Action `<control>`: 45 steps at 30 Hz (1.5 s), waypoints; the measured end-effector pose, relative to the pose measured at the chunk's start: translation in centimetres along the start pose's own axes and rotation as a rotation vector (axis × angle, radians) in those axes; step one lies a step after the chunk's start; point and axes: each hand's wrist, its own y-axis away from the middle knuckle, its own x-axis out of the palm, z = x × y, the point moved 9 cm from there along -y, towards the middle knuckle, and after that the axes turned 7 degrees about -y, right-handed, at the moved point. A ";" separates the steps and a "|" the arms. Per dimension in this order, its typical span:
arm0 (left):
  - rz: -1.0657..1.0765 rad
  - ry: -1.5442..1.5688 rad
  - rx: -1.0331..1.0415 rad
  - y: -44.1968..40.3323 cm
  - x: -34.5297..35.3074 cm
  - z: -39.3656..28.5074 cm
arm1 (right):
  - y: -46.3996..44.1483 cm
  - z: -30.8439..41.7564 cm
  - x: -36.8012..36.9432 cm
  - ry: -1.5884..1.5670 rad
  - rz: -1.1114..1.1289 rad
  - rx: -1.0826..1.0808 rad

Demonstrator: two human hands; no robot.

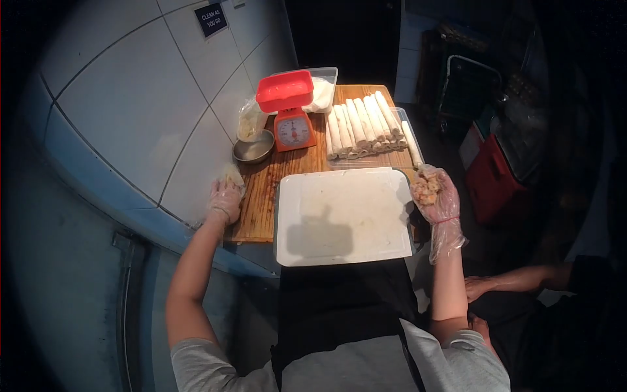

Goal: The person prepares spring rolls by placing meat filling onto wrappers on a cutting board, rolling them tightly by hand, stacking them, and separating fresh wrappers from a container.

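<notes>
My left hand (225, 201), in a clear plastic glove, is at the left edge of the wooden table. Its fingers are bent against a pale, crumpled thing (234, 174) beside the wall, too unclear to name. My right hand (445, 201), also gloved, is raised at the right and holds a clump of chunky, light-brown filling (426, 185) in its curled fingers. Between the hands lies a white board (346, 212) with a shadow across it. Long white rolls (364, 124) are stacked in a clear tray behind it, and a single roll (412, 144) rests along the tray's right side.
A red kitchen scale (294, 130) with a red pan stands at the back of the wooden table (258, 209). Beside it are a metal bowl (253, 147), a plastic bag (251, 123) and a clear container (330, 73). Another person's hand (480, 286) is at lower right, near a red box (495, 176).
</notes>
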 end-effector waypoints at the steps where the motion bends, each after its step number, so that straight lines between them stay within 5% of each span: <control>1: 0.135 0.060 0.010 0.0 -0.4 -0.1 | 0.1 -0.6 0.1 -0.007 0.024 0.014; 4: 0.658 0.730 -0.027 -0.6 2.3 0.8 | -0.7 -2.4 -0.2 0.077 -0.042 0.046; 8: 0.066 0.492 -0.414 0.3 -3.3 3.1 | 0.5 -4.6 3.0 1.173 -0.092 -0.204; 10: -0.427 0.371 -0.552 2.9 -8.9 3.0 | 2.0 -8.9 7.2 1.604 0.426 -0.618; 12: -0.624 0.714 -0.343 2.3 -12.4 0.1 | 2.1 -16.0 5.1 1.866 0.828 -0.104; 14: -0.665 0.882 -0.112 0.6 -13.7 -4.0 | 3.4 -16.2 7.2 1.874 0.789 -0.258; 15: -0.616 0.875 0.002 -0.6 -13.1 -6.8 | 2.2 -15.4 7.8 1.816 0.696 -0.081; 16: -0.514 0.947 0.039 -1.7 -11.8 -9.4 | 0.9 -13.8 8.2 1.764 0.629 -0.127; 17: -0.660 0.665 0.112 -2.5 -9.4 -12.5 | -0.2 -11.8 8.6 1.709 0.563 -0.177; 19: -0.140 0.752 0.129 -4.9 -9.0 -15.4 | -2.4 -7.4 9.2 1.532 0.350 -0.190; 22: 0.006 0.712 0.065 -5.2 -10.3 -15.6 | -4.8 -2.7 6.9 1.660 0.141 -0.305; 25: -0.009 0.882 0.020 -6.1 -8.9 -15.8 | -5.7 -3.3 4.3 1.843 0.159 -0.155; 32: 0.181 1.035 -0.025 -7.1 -9.0 -16.1 | -4.3 -5.3 0.8 1.729 0.211 -0.159; 33: -0.078 1.088 0.063 -7.4 -8.6 -16.2 | -4.3 -4.8 0.8 1.789 0.205 -0.164; 36: 0.086 1.453 0.265 -8.3 -7.8 -16.7 | -2.1 -3.4 4.4 2.064 0.179 -0.385; 39: 0.150 1.808 0.402 -7.2 -8.3 -16.5 | -3.2 -4.0 3.3 2.114 0.242 -0.284; 42: 0.216 2.083 0.439 -6.9 -8.1 -15.7 | -4.5 -5.5 0.3 1.611 0.244 0.006; 45: 0.187 2.130 0.389 -7.8 -6.6 -14.9 | -5.9 -6.1 0.4 1.801 0.383 0.137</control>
